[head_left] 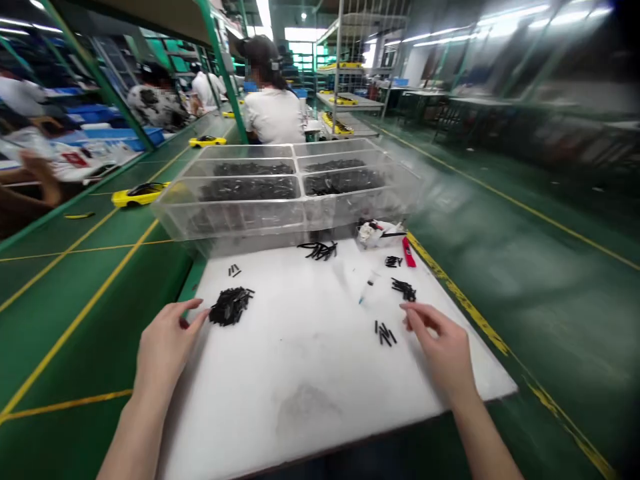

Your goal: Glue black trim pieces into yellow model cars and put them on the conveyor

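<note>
A heap of small black strips (231, 307) lies at the left of the white work board (300, 393). My left hand (167, 340) is at the heap's left edge, thumb and forefinger apart, nothing visible between them. On the right side, my right hand (443, 340) has its thumb and fingertips pinched together just below a small black pile (404, 289); whatever they hold is too small to tell. Several loose black strips (385, 333) lie just left of that hand. A syringe-like tube with a blue tip (369, 288) rests further left and back.
A clear compartment bin (300, 213) with black parts stands along the board's back edge. Near it are longer black strips (320, 251), a small clear box (377, 233) and a red object (409, 253). Yellow toy cars (140, 194) sit on the green belt at left; people sit beyond.
</note>
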The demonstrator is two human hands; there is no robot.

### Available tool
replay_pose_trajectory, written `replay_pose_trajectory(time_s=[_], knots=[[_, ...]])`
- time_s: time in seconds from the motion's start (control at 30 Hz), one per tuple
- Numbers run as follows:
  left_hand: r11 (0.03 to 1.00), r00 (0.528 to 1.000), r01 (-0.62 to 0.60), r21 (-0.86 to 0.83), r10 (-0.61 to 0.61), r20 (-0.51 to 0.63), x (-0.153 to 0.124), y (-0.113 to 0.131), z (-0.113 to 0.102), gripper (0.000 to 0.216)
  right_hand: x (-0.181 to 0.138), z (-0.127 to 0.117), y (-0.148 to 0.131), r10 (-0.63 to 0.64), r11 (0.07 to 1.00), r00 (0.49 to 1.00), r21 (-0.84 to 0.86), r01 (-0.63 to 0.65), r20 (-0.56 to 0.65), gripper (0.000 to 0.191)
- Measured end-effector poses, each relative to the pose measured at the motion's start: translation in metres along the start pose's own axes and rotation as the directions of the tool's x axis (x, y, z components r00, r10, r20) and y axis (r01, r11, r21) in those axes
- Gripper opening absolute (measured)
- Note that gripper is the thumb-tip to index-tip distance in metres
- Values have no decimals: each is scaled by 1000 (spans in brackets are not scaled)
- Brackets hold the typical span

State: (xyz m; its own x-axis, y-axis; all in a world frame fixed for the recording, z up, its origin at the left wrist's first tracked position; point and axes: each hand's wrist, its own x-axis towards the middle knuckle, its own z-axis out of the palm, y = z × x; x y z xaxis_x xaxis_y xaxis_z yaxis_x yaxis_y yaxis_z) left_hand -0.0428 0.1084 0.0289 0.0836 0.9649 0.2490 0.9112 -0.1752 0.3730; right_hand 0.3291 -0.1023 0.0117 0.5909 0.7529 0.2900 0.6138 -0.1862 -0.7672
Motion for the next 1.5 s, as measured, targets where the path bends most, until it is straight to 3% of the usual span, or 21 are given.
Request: replay_pose_trajectory(time_s=[0.07,0.17,0.3,0.47,0.57,0.67,0.73,0.83,0.93,1.1,1.27,1.5], knots=[[999,998,-41,-25,40,-49,-9,13,-1,35,26,-11,13,-87,976,994,-195,97,62,27],[988,995,-72,-137,62,-79,-35,37,-1,32,57,-10,24,-118,934,978,-315,169,175,20],[943,996,-88,-321,90,-11,-81,67,5,30,78,2,27,-103,910,965,-368,190,242,14],[882,990,4,-471,62,126,-120,92,10,27,86,5,23,-55,933,965,-331,141,256,14],[838,981,40,-544,71,182,-129,107,12,26,71,0,5,-39,970,956,-221,106,290,12],[770,941,60,-635,168,293,-131,127,11,27,39,-4,-25,-9,999,909,45,-10,416,20],[710,890,115,-695,238,390,-131,143,9,30,15,-3,-46,16,892,830,367,-264,558,21],[599,809,209,-773,338,481,-129,162,3,34,-13,2,-70,-5,619,728,574,-536,685,23],[515,766,244,-822,417,489,-130,169,-2,36,-28,9,-84,-4,498,707,614,-612,707,28],[466,773,292,-835,400,493,-136,163,-6,34,-39,14,-89,-5,399,721,662,-634,693,26],[396,782,344,-852,381,493,-141,159,-13,35,-54,5,-89,-5,467,759,673,-574,651,27],[382,778,345,-857,395,489,-153,166,-19,36,-68,-12,-99,48,494,732,621,-608,679,26]])
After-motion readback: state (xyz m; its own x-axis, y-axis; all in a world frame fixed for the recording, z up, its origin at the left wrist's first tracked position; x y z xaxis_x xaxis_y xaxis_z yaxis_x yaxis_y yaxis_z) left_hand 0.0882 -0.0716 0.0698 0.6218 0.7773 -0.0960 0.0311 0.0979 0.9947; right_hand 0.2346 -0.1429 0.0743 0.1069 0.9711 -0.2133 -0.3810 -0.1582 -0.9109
